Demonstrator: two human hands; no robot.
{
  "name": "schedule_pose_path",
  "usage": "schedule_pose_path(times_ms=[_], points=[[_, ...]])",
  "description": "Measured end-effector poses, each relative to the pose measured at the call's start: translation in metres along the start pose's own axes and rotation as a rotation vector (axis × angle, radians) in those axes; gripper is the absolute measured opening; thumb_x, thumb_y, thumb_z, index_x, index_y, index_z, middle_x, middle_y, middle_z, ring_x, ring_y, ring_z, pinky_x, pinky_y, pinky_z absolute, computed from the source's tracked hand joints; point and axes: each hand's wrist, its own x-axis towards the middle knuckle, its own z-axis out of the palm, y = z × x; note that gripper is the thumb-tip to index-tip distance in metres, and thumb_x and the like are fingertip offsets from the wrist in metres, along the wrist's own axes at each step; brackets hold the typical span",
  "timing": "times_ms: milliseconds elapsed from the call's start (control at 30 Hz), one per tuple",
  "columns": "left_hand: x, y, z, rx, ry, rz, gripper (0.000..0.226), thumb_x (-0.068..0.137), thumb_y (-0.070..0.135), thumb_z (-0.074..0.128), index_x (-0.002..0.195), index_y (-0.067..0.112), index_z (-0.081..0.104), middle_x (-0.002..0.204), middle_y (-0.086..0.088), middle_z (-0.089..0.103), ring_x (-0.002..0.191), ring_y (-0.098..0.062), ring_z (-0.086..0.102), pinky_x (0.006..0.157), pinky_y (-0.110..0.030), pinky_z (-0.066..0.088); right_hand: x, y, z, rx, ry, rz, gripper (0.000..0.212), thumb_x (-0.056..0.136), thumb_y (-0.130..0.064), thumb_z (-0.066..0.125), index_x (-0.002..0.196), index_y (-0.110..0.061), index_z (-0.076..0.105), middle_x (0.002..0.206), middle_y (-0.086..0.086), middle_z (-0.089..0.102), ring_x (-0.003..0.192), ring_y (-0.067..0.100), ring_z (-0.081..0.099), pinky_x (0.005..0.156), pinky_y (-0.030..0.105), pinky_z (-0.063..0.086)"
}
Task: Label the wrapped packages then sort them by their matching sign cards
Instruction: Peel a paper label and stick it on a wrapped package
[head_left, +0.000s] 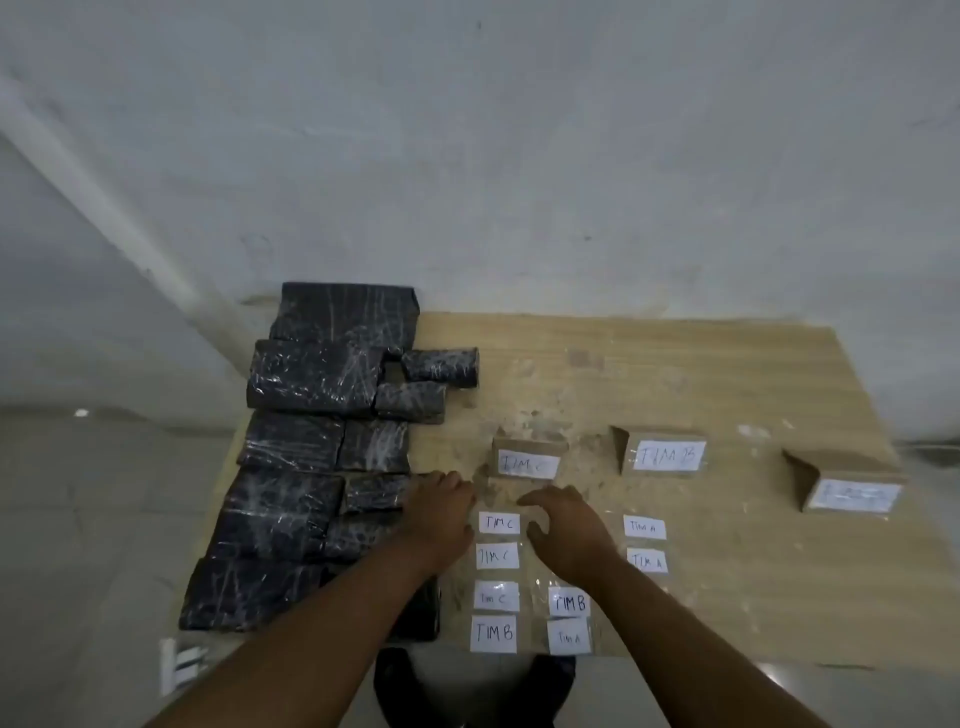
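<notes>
Wrapped packages (311, 441) along left edge of table (675, 374)

Black packages (306, 374), glossy streaked wrap; white labels (497, 556), dark handwriting; brown cardboard sign cards (662, 449); pale wood-grain table (727, 374).

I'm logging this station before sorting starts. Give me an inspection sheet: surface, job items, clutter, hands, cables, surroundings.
Surface: wooden table, pale scuffs in the middle.
Job's things: black wrapped packages crowd the left edge, with no labels visible on them. Three sign cards stand further back: TIM C card, TIM B card, and a third card too blurred to read. Paper labels lie in columns near the front edge.
Clutter: nothing seen on the table.
Hands: left hand lies palm down beside the packages; right hand is curled over the labels, grip unclear.
Cables: nothing seen.
Surroundings: white wall, grey floor.
</notes>
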Motion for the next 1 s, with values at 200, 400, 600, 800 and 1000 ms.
schedule_pose_path(times_ms=[200, 400, 600, 800, 1000], points=[[0.036, 0.008, 0.021, 0.141, -0.137, 0.019, 0.043, 0.094, 0.029, 0.061, 0.134, 0.017, 0.053, 0.137, -0.004, 0.05, 0.127, -0.028, 0.041, 0.106, -0.045, 0.033, 0.013, 0.006, 0.019, -0.05, -0.186, 0.085, 0.063, 0.095, -0.036, 0.062, 0.154, -0.043, 0.042, 0.142, 0.01, 0.052, 0.127, 0.034, 0.059, 0.108, 0.046, 0.052], [0.054, 0.012, 0.037, 0.15, -0.176, -0.026, 0.036, 0.094, 0.028, 0.064, 0.127, 0.017, 0.054, 0.136, -0.004, 0.054, 0.126, -0.028, 0.045, 0.111, -0.052, 0.031, 0.014, 0.018, 0.028, -0.006, -0.188, 0.107, 0.064, 0.095, -0.037, 0.062, 0.154, -0.046, 0.038, 0.137, 0.006, 0.052, 0.122, 0.029, 0.059, 0.106, 0.044, 0.053], [0.065, 0.013, 0.034, 0.206, -0.199, -0.013, 0.029, 0.099, 0.033, 0.062, 0.123, 0.019, 0.062, 0.139, -0.004, 0.054, 0.126, -0.029, 0.045, 0.107, -0.05, 0.033, 0.011, 0.027, 0.029, 0.014, -0.19, 0.091, 0.068, 0.097, -0.034, 0.064, 0.158, -0.045, 0.035, 0.139, 0.007, 0.051, 0.127, 0.03, 0.055, 0.111, 0.046, 0.049], [0.07, 0.014, 0.039, 0.177, -0.222, -0.062, 0.05, 0.095, 0.03, 0.067, 0.139, 0.013, 0.049, 0.132, -0.006, 0.063, 0.123, -0.03, 0.049, 0.107, -0.051, 0.034, 0.01, 0.027, 0.025, 0.031, -0.2, 0.084, 0.069, 0.097, -0.03, 0.065, 0.158, -0.042, 0.036, 0.137, 0.006, 0.052, 0.125, 0.027, 0.058, 0.108, 0.042, 0.052], [0.07, 0.015, 0.042, 0.166, -0.17, -0.027, 0.016, 0.096, 0.019, 0.056, 0.107, 0.023, 0.067, 0.133, -0.003, 0.059, 0.12, -0.029, 0.046, 0.106, -0.05, 0.034, 0.02, 0.029, 0.025, 0.042, -0.172, 0.056, 0.066, 0.095, -0.022, 0.064, 0.156, -0.038, 0.04, 0.136, -0.005, 0.064, 0.127, 0.019, 0.051, 0.105, 0.039, 0.052]])
